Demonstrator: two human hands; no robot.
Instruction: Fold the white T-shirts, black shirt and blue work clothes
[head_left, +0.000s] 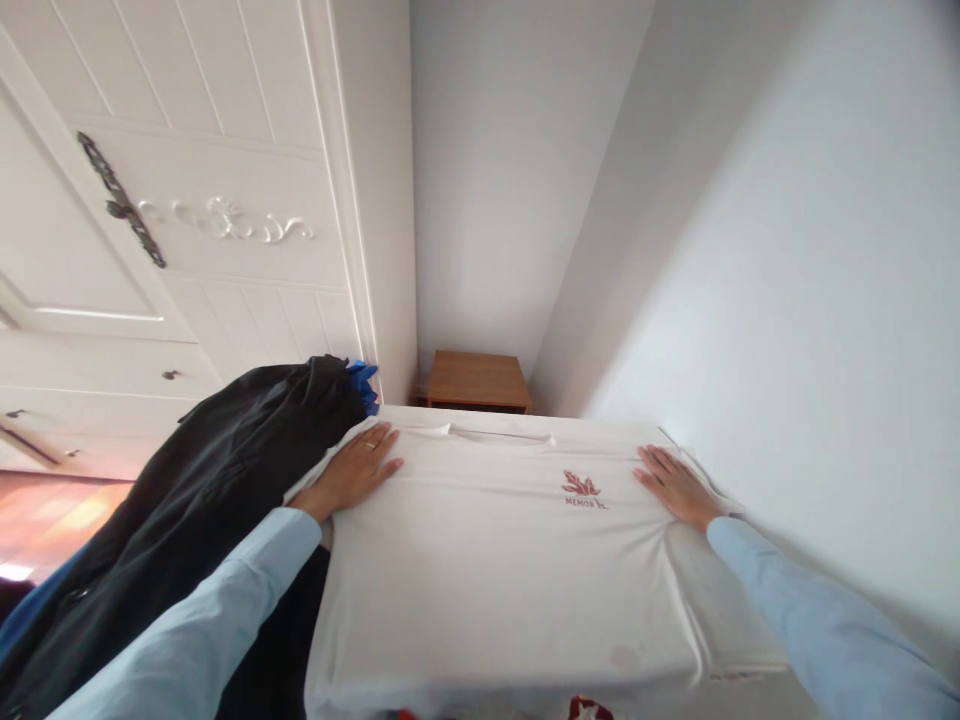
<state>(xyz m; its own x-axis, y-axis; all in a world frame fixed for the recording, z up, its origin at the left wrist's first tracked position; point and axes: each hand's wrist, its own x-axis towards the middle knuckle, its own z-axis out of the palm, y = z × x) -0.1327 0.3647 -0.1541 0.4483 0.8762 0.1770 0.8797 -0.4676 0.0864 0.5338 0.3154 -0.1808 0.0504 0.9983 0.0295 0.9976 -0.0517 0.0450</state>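
A white T-shirt (pixel 487 580) lies spread out in front of me, its neckline at the far side. A red leaf print with lettering shows on its chest. Flat on the shirt's left shoulder area rests my left hand (pixel 356 468), fingers stretched out, a ring on one finger. My right hand (pixel 675 485) presses on the opposite shoulder with its fingers extended, close to the wall. Some creases run down the shirt below the right hand. The near bottom part of the shirt is cut off by the frame edge.
Dark clothing (pixel 255 450) is heaped at the left, with a bit of blue cloth (pixel 364 385) at its far end. A white wardrobe (pixel 225 160) stands behind it. Beyond the shirt is a brown wooden cabinet (pixel 480 378). A pale wall (pixel 810 300) borders the right.
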